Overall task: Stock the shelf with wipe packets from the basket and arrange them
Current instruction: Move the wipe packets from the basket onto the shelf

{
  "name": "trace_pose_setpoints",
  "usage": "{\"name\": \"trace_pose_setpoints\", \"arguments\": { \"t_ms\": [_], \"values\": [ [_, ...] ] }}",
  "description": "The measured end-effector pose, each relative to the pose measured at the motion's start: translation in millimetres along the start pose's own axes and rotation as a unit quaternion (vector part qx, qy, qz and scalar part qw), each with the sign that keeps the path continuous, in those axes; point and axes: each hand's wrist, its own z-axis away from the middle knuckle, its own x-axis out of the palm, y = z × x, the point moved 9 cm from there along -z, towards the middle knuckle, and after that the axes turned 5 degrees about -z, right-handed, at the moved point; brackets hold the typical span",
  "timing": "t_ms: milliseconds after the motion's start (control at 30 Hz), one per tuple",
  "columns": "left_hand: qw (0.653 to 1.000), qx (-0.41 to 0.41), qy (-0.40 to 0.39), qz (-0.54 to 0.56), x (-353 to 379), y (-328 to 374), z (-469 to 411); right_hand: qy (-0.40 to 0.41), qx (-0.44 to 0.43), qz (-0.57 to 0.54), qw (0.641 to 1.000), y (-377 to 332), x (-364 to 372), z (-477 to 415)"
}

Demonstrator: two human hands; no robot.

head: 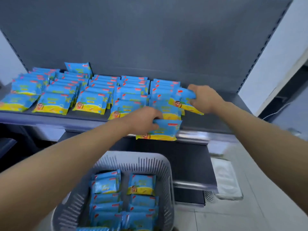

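Rows of blue-and-yellow packets (55, 104) line a grey shelf (50, 118); a basket (150, 157) sits on the floor (250, 214).

Colours recorded: blue-and-yellow stock on grey fittings.
Your wipe packets (55, 100) were bright blue above, yellow below, each with a small red label and an orange cartoon figure. Your basket (150, 162) was pale grey, its walls slotted. The shelf (50, 117) and its back panel (150, 39) were dark slate grey; the floor tiles (260, 214) were off-white.
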Motion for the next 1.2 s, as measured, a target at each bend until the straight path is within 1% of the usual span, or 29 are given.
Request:
{"name": "trace_pose_setpoints", "arguments": {
  "t_ms": [133, 300, 467, 567, 633, 700, 833, 900, 1033, 1200],
  "values": [
    [0.999, 0.013, 0.028, 0.012, -18.7, 32.6, -61.2, -0.019, 0.041, 0.013, 0.999, 81.1, -5.4, -33.4],
    [0.999, -0.008, 0.021, 0.045, -17.9, 53.1, -135.0, -0.064, 0.034, 0.003, 0.997, 148.6, 11.8, -83.5],
    [0.998, -0.02, 0.005, 0.06, -2.3, 63.5, -189.6, -0.11, -0.002, -0.014, 0.994, 174.2, 38.0, -137.5],
    [0.997, -0.034, 0.001, 0.066, 3.2, 60.1, -212.9, -0.129, -0.02, -0.031, 0.991, 176.0, 48.3, -166.8],
    [0.996, -0.04, -0.015, 0.075, 11.2, 57.0, -224.2, -0.136, -0.028, -0.033, 0.99, 173.6, 51.7, -183.3],
    [0.995, -0.047, -0.033, 0.079, 19.5, 54.3, -233.4, -0.125, -0.039, -0.002, 0.991, 170.5, 52.7, -196.1],
    [0.994, -0.057, -0.056, 0.075, 30.3, 52.1, -249.9, -0.055, -0.092, 0.155, 0.982, 158.6, 49.2, -209.0],
    [0.994, -0.063, -0.055, 0.063, 31.7, 48.6, -260.2, -0.034, -0.111, 0.183, 0.976, 156.2, 48.8, -210.2],
    [0.996, -0.083, -0.029, 0.014, 33.2, 34.3, -283.4, -0.006, -0.127, 0.156, 0.98, 161.6, 41.6, -203.1],
    [0.992, -0.098, 0.004, -0.076, 38.5, 16.4, -313.5, 0.071, -0.105, 0.076, 0.989, 181.6, 6.7, -188.6]
  ]
}}
